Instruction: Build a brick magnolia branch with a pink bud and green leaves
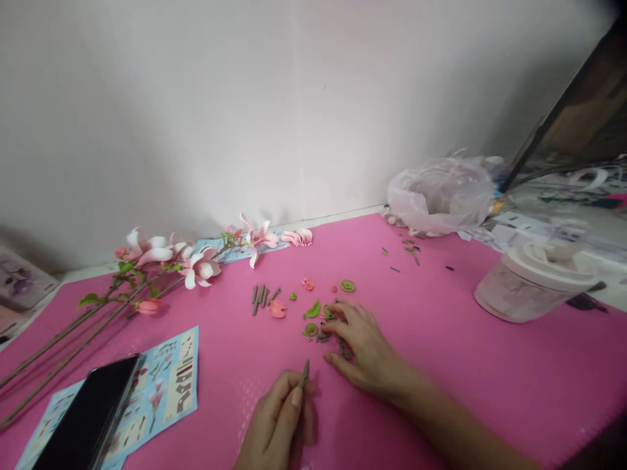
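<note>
Small grey-brown plastic stem piece stands pinched between the thumb and fingertips of my left hand, its tip poking up just above my grasp. Just beyond it, my right hand lies loosely spread, fingers resting on a scatter of little green and brown plastic parts on the pink mat, grasping nothing that I can see. Farther left of my grip lie assembled pink-and-white toy magnolia branches.
</note>
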Action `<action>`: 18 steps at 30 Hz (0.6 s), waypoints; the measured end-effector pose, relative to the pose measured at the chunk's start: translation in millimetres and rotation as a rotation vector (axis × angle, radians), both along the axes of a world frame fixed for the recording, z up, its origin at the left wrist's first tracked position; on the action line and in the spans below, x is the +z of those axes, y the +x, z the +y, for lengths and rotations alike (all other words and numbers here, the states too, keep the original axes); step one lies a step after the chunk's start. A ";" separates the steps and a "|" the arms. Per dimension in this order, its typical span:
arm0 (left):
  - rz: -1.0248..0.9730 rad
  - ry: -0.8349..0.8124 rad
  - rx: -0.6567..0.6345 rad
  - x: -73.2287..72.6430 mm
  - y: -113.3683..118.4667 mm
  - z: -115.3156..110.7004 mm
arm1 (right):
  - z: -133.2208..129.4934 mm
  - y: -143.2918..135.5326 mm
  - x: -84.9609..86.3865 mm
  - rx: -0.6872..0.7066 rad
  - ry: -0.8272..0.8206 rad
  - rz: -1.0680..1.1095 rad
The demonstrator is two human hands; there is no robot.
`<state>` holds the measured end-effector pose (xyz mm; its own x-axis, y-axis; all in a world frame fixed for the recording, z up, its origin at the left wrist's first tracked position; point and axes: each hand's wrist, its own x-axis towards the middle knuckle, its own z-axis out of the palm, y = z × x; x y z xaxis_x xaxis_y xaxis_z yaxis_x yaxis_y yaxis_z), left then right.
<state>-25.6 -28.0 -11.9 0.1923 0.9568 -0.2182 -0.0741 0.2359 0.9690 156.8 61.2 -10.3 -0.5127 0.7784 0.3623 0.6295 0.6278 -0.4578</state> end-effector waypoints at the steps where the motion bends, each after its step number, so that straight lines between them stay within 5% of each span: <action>1: -0.001 -0.006 0.000 -0.4 0.0 -0.1 | 0.4 -0.7 -1.4 -0.002 -0.011 -0.010; 14: 0.005 -0.013 0.021 3.0 0.7 -0.7 | 7.7 19.0 0.4 -0.227 0.082 0.173; 18: -0.006 -0.036 0.012 0.5 0.1 -0.6 | 6.9 20.2 3.2 -0.203 0.071 0.159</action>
